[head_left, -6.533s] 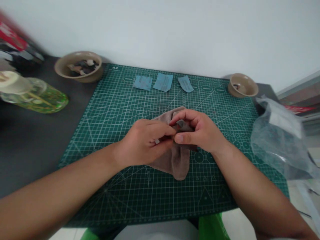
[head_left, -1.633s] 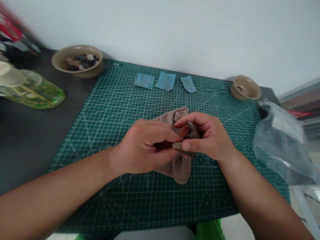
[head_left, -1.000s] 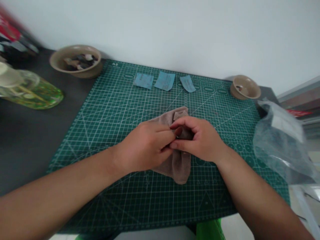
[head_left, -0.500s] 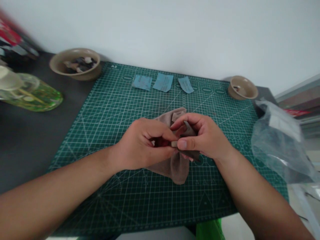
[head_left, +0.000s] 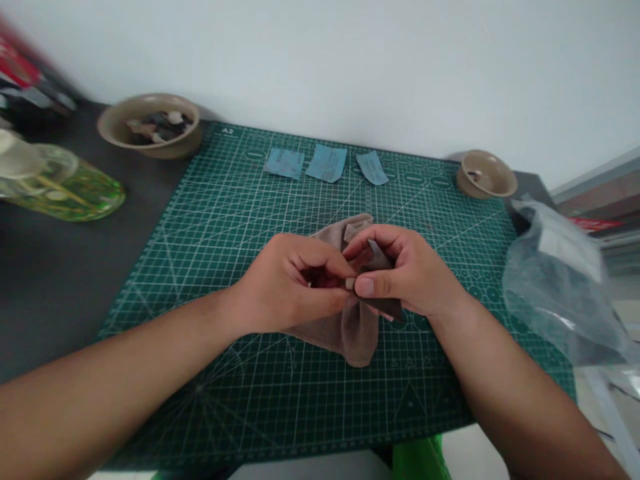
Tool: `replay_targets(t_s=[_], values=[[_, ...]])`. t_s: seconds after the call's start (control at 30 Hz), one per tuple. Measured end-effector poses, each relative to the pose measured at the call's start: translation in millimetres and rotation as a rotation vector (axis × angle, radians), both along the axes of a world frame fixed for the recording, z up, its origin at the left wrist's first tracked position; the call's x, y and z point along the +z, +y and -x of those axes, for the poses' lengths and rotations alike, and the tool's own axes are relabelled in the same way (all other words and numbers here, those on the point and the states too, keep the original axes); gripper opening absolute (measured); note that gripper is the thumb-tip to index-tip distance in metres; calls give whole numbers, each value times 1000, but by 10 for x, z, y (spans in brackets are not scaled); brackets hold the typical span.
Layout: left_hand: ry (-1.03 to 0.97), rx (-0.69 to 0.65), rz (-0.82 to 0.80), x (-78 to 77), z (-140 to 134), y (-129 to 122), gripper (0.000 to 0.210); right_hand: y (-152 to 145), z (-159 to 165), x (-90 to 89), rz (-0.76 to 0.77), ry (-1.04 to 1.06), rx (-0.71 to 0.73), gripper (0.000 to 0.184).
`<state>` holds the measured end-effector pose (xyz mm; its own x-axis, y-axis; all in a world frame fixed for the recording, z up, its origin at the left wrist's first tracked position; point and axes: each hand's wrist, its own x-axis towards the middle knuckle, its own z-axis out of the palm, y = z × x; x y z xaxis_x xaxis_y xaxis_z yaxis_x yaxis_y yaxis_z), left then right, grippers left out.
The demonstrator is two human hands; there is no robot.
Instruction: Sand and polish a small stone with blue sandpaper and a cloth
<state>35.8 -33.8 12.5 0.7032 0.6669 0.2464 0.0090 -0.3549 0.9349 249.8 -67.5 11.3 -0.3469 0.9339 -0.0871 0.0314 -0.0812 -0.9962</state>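
Note:
My left hand (head_left: 287, 283) is closed, thumb and forefinger pinching a small pale stone-like piece (head_left: 350, 283). My right hand (head_left: 413, 273) meets it at the fingertips, closed around a stiff dark grey-brown sheet (head_left: 383, 308) that looks like a folded piece of sandpaper. The sheet lies against the small piece, and its corners stick out around the right fingers. Most of the piece is hidden by my fingertips. Beneath both hands a crumpled brown cloth (head_left: 361, 340) rests on the green cutting mat (head_left: 225, 220).
Three blue paper pieces (head_left: 327, 163) lie along the mat's far side. A bowl of dark and pale bits (head_left: 185, 143) stands at left, beside a bottle of green liquid (head_left: 85, 187). At right are a smaller bowl (head_left: 497, 187) and a clear plastic bag (head_left: 540, 287). A wall (head_left: 350, 67) rises behind.
Both hands stay together over the cloth. The left hand has shifted very slightly up and the sheet in the right hand has tilted a little; the grips look the same.

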Motion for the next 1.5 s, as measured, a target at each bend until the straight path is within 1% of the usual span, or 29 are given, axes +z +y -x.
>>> replay_targets(t_s=[0.03, 0.1, 0.13, 0.23, 0.27, 0.3, 0.37, 0.43, 0.5, 0.57, 0.6, 0.63, 0.73, 0.77, 0.8, 0.83, 0.9, 1.0, 1.07, 1.1, 1.13, 1.17, 1.27, 1.3, 1.33, 1.37, 1.4, 1.47, 1.5], values=[[-16, -14, 27, -1, 2, 2, 6, -7, 1, -3, 12, 25, 8, 37], [7, -9, -26, -16, 3, 10, 7, -19, 16, -3, -10, -9, 5, 35], [42, 8, -103, -29, 1, 16, 8, -22, 30, 0, -48, -71, -10, 34], [150, 71, -414, -78, -11, 31, 20, -18, 75, 17, -230, -345, -77, 33], [166, 76, -489, -89, -15, 34, 23, -14, 84, 22, -273, -418, -88, 33], [168, 76, -525, -93, -19, 34, 25, -9, 88, 27, -292, -460, -90, 33], [153, 80, -475, -74, -21, 27, 23, -1, 78, 36, -246, -418, -68, 32], [108, 59, -335, -26, -18, 13, 17, -1, 52, 40, -147, -256, -36, 33], [21, 2, -187, 24, -11, -1, 11, -10, 26, 40, -59, -88, 4, 34], [-44, -36, -119, 48, -4, -8, 7, -22, 13, 38, -12, -12, 28, 36], [-41, -31, -138, 44, -2, -8, 7, -27, 14, 37, -10, -19, 31, 36], [-8, -11, -191, 30, 0, -5, 8, -30, 19, 35, -31, -54, 26, 35], [147, 50, -461, -46, -4, 14, 19, -32, 57, 30, -197, -288, -47, 31], [172, 54, -533, -69, -6, 20, 22, -31, 71, 29, -240, -362, -69, 30], [181, 56, -574, -84, -9, 23, 24, -32, 82, 27, -247, -400, -76, 30], [180, 65, -577, -87, -11, 24, 24, -35, 87, 27, -212, -386, -69, 30], [161, 88, -486, -59, -10, 19, 21, -47, 77, 28, -60, -223, -26, 31], [72, 14, -265, 24, 6, 4, 12, -73, 25, 39, 145, 89, 59, 33], [-1, -43, -136, 55, 18, 0, 9, -84, -3, 49, 212, 190, 118, 33], [-16, -60, -104, 54, 23, 2, 8, -85, -7, 52, 224, 206, 137, 32], [-9, -62, -107, 42, 25, 6, 9, -82, -3, 53, 213, 195, 135, 30], [18, -48, -150, 21, 24, 12, 10, -77, 10, 52, 176, 147, 111, 30], [164, 29, -427, -65, 11, 34, 21, -51, 73, 38, -9, -153, -19, 34], [201, 41, -492, -86, 5, 40, 24, -43, 93, 31, -40, -237, -43, 35], [227, 49, -522, -96, -1, 44, 25, -37, 106, 26, -37, -272, -48, 36], [234, 50, -509, -94, -4, 45, 24, -34, 110, 22, -6, -248, -39, 36], [216, 53, -456, -79, -5, 45, 20, -34, 105, 19, 41, -175, -22, 35], [165, 34, -325, -22, 1, 37, 14, -39, 72, 21, 137, 21, 25, 35], [99, 5, -268, 10, 8, 32, 12, -43, 50, 24, 174, 106, 55, 36]])
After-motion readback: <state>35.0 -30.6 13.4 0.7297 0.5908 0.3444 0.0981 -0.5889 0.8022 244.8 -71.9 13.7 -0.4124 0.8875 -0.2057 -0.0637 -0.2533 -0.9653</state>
